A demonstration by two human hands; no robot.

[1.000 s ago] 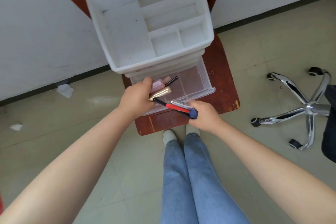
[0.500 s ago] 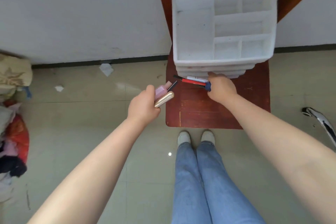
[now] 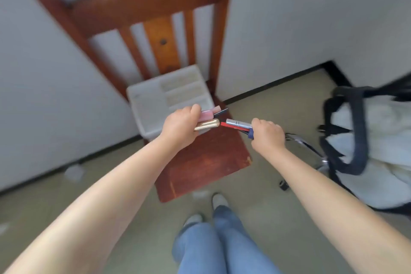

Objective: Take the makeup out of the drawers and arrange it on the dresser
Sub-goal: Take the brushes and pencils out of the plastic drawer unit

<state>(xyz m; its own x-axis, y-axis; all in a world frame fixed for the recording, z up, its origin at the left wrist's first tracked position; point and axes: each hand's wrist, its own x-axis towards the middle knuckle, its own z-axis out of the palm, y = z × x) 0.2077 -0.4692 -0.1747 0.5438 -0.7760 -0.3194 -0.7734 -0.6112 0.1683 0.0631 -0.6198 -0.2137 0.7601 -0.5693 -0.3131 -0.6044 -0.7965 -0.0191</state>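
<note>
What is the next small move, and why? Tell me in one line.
Probably carry both handfuls away from the white organizer to the dresser, which is not in view. The left hand already grips the pink and gold pieces, the right hand grips the red and silver sticks, so neither can take more.

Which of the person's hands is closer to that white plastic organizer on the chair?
The left hand, overlapping the white organizer at its front corner. The right hand is off to its right, apart from it.

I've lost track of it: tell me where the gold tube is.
In the head view, the gold tube is gripped in the left hand, just below a pink item, above the wooden chair.
</note>
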